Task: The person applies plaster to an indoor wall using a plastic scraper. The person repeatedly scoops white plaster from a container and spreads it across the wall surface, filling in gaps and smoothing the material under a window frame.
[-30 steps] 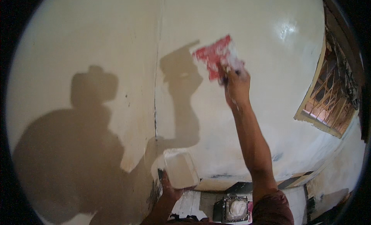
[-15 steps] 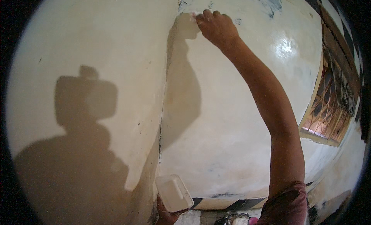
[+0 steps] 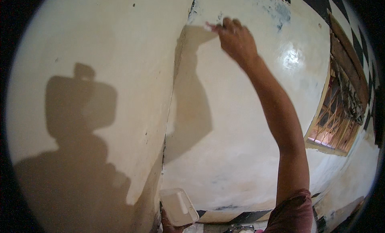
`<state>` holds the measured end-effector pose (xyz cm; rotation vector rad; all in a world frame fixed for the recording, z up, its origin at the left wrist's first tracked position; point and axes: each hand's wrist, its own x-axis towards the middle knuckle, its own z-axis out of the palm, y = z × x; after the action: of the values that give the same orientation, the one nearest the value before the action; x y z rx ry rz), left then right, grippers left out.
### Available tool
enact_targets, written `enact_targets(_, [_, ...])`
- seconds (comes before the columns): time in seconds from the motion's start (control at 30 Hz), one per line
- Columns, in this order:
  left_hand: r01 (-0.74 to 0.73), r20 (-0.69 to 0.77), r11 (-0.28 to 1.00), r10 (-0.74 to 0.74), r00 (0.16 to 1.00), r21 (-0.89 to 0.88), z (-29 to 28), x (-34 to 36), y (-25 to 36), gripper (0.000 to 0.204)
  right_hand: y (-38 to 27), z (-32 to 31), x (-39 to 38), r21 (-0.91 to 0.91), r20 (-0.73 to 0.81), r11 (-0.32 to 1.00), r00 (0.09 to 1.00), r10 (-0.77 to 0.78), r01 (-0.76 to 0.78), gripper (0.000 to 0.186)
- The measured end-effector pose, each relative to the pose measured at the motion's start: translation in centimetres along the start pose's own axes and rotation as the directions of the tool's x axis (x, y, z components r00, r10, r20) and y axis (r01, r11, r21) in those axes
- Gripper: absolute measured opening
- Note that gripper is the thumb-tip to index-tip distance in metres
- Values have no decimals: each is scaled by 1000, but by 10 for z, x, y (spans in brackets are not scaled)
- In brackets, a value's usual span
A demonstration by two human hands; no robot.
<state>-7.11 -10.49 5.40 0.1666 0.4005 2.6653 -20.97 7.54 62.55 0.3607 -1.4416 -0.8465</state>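
Observation:
My right hand [image 3: 237, 38] is raised high against the pale painted wall [image 3: 240, 125], just right of the corner between two walls. Its fingers are closed, and something small, pinkish and smeared with white shows at their tips; whether that is a tool or a fingertip I cannot make out. Low down by the corner, my left hand [image 3: 170, 225] holds a shallow white plastic tub [image 3: 170, 201] from below and its left side. The tub is tilted toward me, with a pale patch or streak inside. Most of the left hand's fingers are hidden behind it.
A dark, cracked seam runs down the wall corner [image 3: 164, 149]. Bluish-grey patches [image 3: 282, 12] mark the upper wall. At right is a barred window [image 3: 335, 125] with a wooden board [image 3: 349, 56] above it. Shadows fall on the left wall [image 3: 132, 40].
My right hand has shifted slightly right, away from the corner. The view has tilted up a little, so the tub sits lower in it, still in my left hand.

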Motion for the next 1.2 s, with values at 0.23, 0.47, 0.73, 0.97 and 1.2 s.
enact_targets(0.23, [-57, -21, 997, 58, 998, 58, -18, -2, -7, 78, 28, 55, 3, -62, 94, 989, 988, -126, 132, 38])
enact_targets(0.47, [-25, -32, 992, 29, 999, 122, -22, -2, 3, 78, -78, -8, -117, 66, 284, 966, 924, -257, 249, 49])
enact_targets(0.73, [218, 192, 923, -163, 968, -318, 29, -7, 14, 81, 25, 0, -47, -90, 63, 992, 994, -84, 90, 32])
enact_targets(0.97, [290, 168, 832, -238, 957, -474, 16, -7, 2, 78, -37, 5, -171, -7, 146, 989, 979, -145, 147, 15])
enact_targets(1.2, [363, 301, 862, -262, 917, -354, 13, 0, 6, 77, -20, -60, -157, 109, 225, 994, 973, -51, 27, 16])
